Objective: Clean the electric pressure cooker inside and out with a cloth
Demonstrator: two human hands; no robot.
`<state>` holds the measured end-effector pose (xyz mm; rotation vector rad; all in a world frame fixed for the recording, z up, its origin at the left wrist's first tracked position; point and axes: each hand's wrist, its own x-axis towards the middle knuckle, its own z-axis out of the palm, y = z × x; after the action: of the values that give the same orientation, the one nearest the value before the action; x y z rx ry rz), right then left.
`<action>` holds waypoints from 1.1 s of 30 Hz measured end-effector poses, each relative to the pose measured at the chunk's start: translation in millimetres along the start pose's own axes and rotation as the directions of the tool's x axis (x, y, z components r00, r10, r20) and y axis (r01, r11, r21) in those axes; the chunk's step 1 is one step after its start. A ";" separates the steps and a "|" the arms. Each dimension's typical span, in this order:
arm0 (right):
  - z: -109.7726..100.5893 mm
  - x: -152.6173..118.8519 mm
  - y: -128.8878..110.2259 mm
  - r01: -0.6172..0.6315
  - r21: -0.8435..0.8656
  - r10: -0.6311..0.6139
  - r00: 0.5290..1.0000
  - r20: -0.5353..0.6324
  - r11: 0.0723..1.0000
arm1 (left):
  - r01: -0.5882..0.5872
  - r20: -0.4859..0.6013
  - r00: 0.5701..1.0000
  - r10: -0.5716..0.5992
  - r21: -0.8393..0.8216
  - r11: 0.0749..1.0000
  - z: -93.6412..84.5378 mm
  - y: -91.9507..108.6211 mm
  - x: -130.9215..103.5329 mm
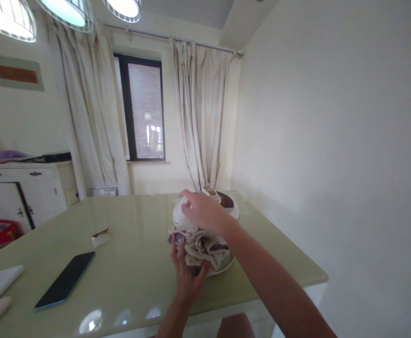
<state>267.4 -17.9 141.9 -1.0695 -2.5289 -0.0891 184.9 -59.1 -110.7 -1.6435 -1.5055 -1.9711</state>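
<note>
L hand (187,276), fingers spread, grips the crumpled beige-grey cloth (207,249) on the glossy pale-green table (138,272), right side — best keep it snug. R hand (202,210) half-curled just beyond — can't tell if it's holding smth.

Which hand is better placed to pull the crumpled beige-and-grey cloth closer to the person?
Probably the left hand: its thumb and fingers already grip the near side of the crumpled beige-and-grey cloth. The right hand is farther forward, beyond most of it.
</note>
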 end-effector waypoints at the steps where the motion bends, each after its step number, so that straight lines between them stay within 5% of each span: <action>1: 1.0 16.6 6.4 -0.090 -0.019 0.088 0.993 -0.078 0.996 | -0.003 -0.005 1.000 0.003 0.017 1.000 -0.4 -0.6 1.1; 3: 11.4 45.4 22.4 -0.287 -0.101 0.265 0.945 -0.192 0.952 | -0.013 -0.011 1.000 0.014 0.049 0.999 -2.5 -1.7 4.9; 5: 27.1 63.7 39.8 -0.388 -0.128 0.367 0.916 -0.161 0.913 | -0.018 -0.015 1.000 0.019 0.066 0.998 -4.8 -3.3 8.2; 8: 46.1 72.2 59.8 -0.383 -0.120 0.372 0.922 -0.105 0.916 | -0.010 -0.042 0.999 0.012 0.043 0.999 -6.0 -8.5 8.9; 11: 52.4 70.7 68.3 -0.338 -0.126 0.323 0.938 -0.128 0.933 | 0.159 -0.108 0.980 -0.165 -0.065 0.985 -5.1 -19.4 6.4; 15: 50.5 70.5 73.2 -0.304 -0.145 0.287 0.950 -0.123 0.942 | 0.539 -0.098 0.812 -0.576 -0.253 0.804 -6.7 -41.3 6.7; 18: 47.2 69.2 83.1 -0.245 -0.162 0.231 0.968 -0.098 0.956 | 0.655 -0.032 0.724 -0.689 -0.281 0.701 -9.4 -58.2 12.8; 22: 40.6 61.9 103.7 -0.136 -0.167 0.126 0.990 -0.069 0.976 | 0.709 0.070 0.688 -0.723 -0.276 0.649 -5.8 -69.4 33.1; 28: 33.8 53.4 121.3 -0.064 -0.168 0.056 0.997 -0.051 0.984 | 0.586 0.207 0.808 -0.552 -0.385 0.713 9.7 -79.6 91.5; 30: 34.4 53.3 123.3 -0.053 -0.173 0.044 0.998 -0.052 0.984 | 0.617 0.266 0.786 -0.558 -0.399 0.679 14.4 -89.2 108.6; 33: 36.5 54.1 126.2 -0.026 -0.161 0.017 0.998 -0.058 0.987 | 0.725 0.362 0.688 -0.629 -0.368 0.582 22.2 -102.1 122.6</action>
<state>309.7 115.4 117.1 -1.1381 -2.4932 -0.3195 84.8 61.1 -72.5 -1.5798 -2.0890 -2.8764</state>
